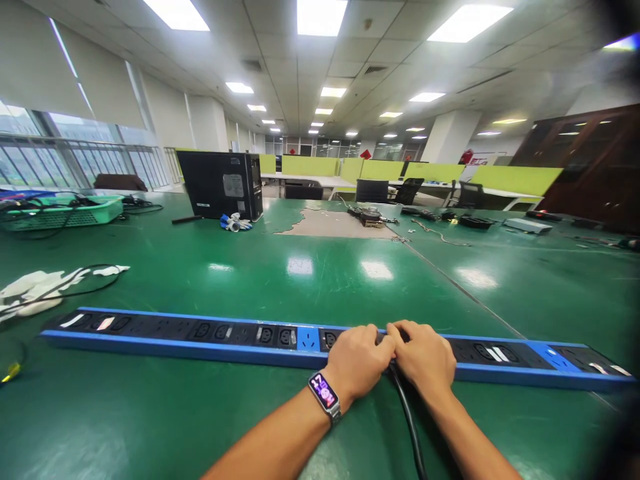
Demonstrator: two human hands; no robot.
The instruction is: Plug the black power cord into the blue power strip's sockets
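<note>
A long blue and black power strip [227, 333] lies across the green table in front of me, with rows of sockets facing up. A thick black power cable [411, 423] runs from the table's near side up to the middle of the strip. My left hand [357, 357], with a watch [324, 392] on its wrist, is closed around the cable's upper end. Meeting it there, my right hand [425, 353] has its fingers curled and its thumb side against the left. Both rest over the strip. The cable's end is hidden beneath the fingers.
A black computer case [220, 183] stands at the back left, with blue and white gloves [236, 223] by it. A green basket [65, 215] of cables and white cloth [37, 290] lie left. Electronic parts [371, 216] and a grey box [527, 226] sit farther back.
</note>
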